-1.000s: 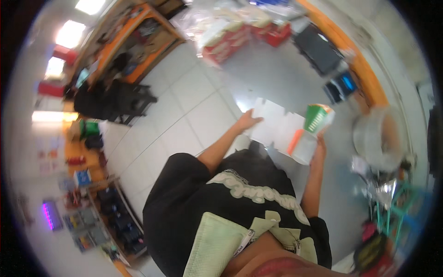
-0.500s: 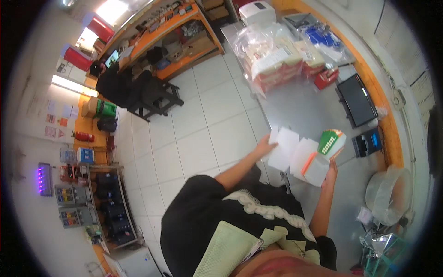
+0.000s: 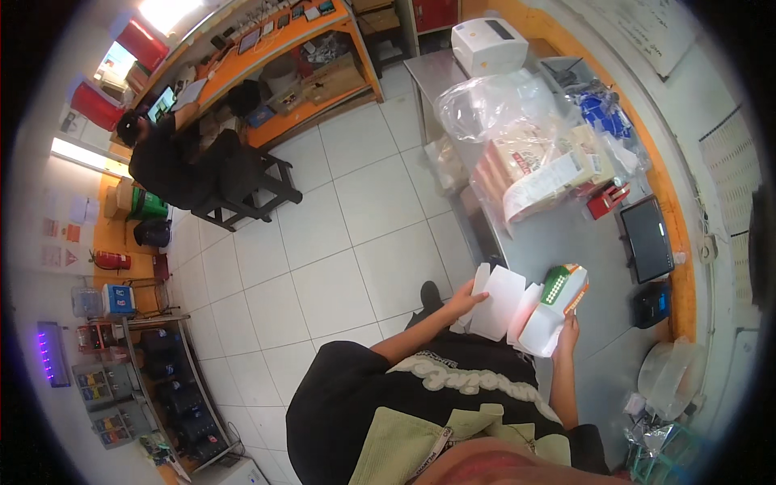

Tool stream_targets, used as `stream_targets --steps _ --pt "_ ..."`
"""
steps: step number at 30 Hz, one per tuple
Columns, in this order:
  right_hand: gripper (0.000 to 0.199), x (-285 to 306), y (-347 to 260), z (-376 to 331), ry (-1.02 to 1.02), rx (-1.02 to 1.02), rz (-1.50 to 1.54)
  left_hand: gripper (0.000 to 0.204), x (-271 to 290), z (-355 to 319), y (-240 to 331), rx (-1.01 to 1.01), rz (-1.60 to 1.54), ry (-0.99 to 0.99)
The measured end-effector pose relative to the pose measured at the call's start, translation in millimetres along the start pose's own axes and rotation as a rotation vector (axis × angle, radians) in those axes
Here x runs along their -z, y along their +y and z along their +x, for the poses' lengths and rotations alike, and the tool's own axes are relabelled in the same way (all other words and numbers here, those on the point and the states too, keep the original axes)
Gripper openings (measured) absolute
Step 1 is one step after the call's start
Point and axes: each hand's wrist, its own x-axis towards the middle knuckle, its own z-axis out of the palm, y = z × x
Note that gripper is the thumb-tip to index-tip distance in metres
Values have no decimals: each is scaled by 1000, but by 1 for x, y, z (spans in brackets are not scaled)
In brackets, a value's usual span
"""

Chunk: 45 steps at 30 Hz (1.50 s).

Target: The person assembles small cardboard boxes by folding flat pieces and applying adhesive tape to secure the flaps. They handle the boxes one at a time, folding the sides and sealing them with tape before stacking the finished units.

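White card carton (image 3: 527, 311) with green and orange print hangs spread open at four o'clock in the head view, my left hand (image 3: 465, 298) pinching its nine-o'clock edge, my right hand (image 3: 568, 333) fingers closed on its four-o'clock side, plastic-wrapped packs (image 3: 529, 162) at two, black monitor (image 3: 647, 241) at three.

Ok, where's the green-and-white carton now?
In the head view, right of centre: the green-and-white carton is held between the left hand and right hand, below and left of the black monitor.

One hand-held carton (image 3: 540, 333), one monitor (image 3: 647, 240), one extinguisher (image 3: 111, 260).
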Motion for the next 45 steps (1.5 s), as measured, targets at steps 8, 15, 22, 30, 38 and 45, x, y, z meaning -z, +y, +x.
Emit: stream_targets --steps 8,15,22,30,38,45 --pt "53 -9 -38 12 -219 -44 350 42 10 32 32 -105 312 195" --pt "50 98 -57 41 -547 95 472 50 -3 68 60 -131 517 170" --pt "43 241 78 39 461 -117 -512 49 -24 93 83 -306 607 70" --pt "31 215 46 -37 1181 364 -668 69 -67 117 58 -528 657 73" --pt "50 31 30 7 552 386 -561 82 -87 85 84 -471 960 -44" --pt "62 5 -2 -14 675 548 -898 98 -103 62 59 -505 1253 129"
